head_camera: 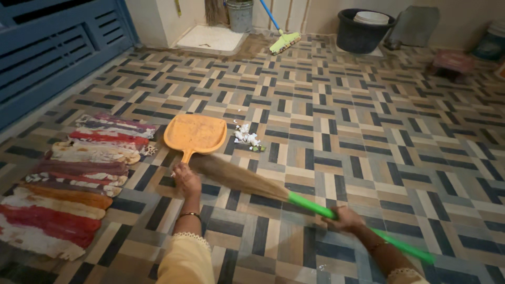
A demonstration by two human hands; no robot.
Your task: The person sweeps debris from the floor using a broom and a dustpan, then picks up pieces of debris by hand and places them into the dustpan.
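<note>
Nearest the camera, two forearms reach forward in pale yellow sleeves with scalloped lace cuffs, a thin bangle at each wrist. The right hand [344, 218] is wrapped around the smooth, bright green plastic handle of a broom [263, 186], which slants across the floor from lower right to upper left; its head is a blurred fan of soft tan grass bristles. The left hand [186, 180] is curled at the base of the dustpan's handle, though whether the fingers clasp it fully cannot be told from here. The two hands are well apart.

The dustpan [195, 134] is orange plastic — flat, roughly shield-shaped, scuffed and dusty — lying on the floor just beyond the left hand, with the bristle tips beside its handle. Just right of the pan sits a small litter pile [247, 137] of white scraps and a few green bits.

To the left lies a rag rug [73, 184] of bumpy fabric strips in red, cream, brown and purple. The floor [368, 131] is glossy tile in a basket-weave of beige, brown and dark blue bars.

Farther off — a blue slatted door [52, 47], a green-headed mop [284, 42] with a blue pole, a grey bucket [240, 14] and a black tub [363, 31] against pale walls.
</note>
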